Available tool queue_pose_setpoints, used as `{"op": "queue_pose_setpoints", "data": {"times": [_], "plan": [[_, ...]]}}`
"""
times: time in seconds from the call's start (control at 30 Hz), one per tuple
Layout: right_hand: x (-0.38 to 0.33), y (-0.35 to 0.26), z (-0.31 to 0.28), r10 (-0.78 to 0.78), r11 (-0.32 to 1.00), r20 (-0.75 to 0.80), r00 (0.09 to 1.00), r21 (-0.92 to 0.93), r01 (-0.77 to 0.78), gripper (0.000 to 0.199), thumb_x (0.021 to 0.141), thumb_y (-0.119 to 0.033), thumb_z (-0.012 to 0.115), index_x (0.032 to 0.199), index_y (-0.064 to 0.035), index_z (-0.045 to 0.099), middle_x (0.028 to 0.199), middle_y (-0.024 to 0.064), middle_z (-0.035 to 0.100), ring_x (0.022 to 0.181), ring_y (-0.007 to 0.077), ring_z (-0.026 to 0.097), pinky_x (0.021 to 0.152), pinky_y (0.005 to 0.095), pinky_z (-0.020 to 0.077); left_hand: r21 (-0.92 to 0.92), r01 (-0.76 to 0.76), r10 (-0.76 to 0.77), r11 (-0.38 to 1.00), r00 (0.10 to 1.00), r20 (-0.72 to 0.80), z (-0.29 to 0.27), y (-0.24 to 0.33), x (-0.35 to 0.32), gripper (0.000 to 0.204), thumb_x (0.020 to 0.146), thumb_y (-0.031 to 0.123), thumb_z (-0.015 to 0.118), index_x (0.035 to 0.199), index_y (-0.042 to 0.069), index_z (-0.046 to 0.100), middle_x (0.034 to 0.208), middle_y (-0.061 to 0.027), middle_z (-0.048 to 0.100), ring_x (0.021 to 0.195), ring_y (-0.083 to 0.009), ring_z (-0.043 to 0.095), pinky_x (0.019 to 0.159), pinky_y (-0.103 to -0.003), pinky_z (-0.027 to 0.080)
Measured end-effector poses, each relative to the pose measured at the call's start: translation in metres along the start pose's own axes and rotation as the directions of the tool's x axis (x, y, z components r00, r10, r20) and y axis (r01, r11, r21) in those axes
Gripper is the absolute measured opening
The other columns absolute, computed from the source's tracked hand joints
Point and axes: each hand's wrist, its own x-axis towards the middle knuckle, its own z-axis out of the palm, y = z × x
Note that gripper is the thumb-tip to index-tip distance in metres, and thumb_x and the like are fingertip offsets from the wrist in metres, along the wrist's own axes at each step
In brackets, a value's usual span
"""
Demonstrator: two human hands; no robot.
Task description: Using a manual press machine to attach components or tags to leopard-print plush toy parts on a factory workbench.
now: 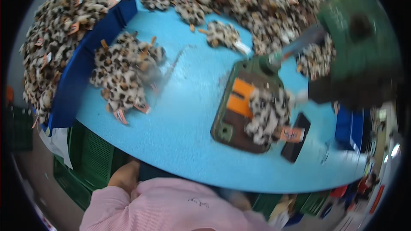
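Note:
Neither of my hands shows; below the table's front edge, my left arm [125,175] appears only in part beside my pink shirt. A spotted plush toy [267,115] with an orange tag lies on the base of a green bench press [222,122], next to an orange plate [240,97]. The machine's green head [364,42] looms blurred at the upper right. On the left of the blue table sits a small heap of spotted plush toys [122,70], some with orange tags. One more spotted toy [223,34] lies alone behind the press base.
Spotted toys fill a blue bin [81,68] at the left, and a large pile [239,0] covers the table's back. A black flat object [296,139] rests right of the press base. Another blue bin [349,130] stands far right. Green crates [92,156] are below the table.

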Motion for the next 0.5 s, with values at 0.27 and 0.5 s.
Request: {"op": "queue_pose_setpoints", "data": {"times": [0.27,0.5], "plan": [[-0.073,0.049,0.008,-0.009,0.996,-0.088,0.996,0.091,0.017,0.028,0.085,-0.018,0.042,0.107,-0.0040,0.053,0.090,0.0129,0.059,0.078,0.0216,0.057,0.069,0.0326,0.0468,0.273,-0.224,0.241,0.935,0.970,-0.030,-0.053,0.026,-0.031,0.022,0.078,0.021,0.051,0.088,0.003,0.061,0.082,-0.0128,0.062,0.073,-0.0237,0.061,0.063,-0.033,0.049],[-0.295,-0.160,-0.083,-0.617,0.778,0.364,0.698,0.415,0.472,0.014,0.077,-0.003,0.054,0.089,0.0033,0.058,0.086,0.0133,0.061,0.080,0.0167,0.060,0.073,0.0269,0.0467,-0.799,-0.113,0.685,0.591,0.594,0.423,-0.254,0.316,-0.118,0.022,0.082,0.017,0.056,0.088,-0.003,0.058,0.075,-0.0092,0.060,0.067,-0.0143,0.058,0.058,-0.026,0.048]]}}
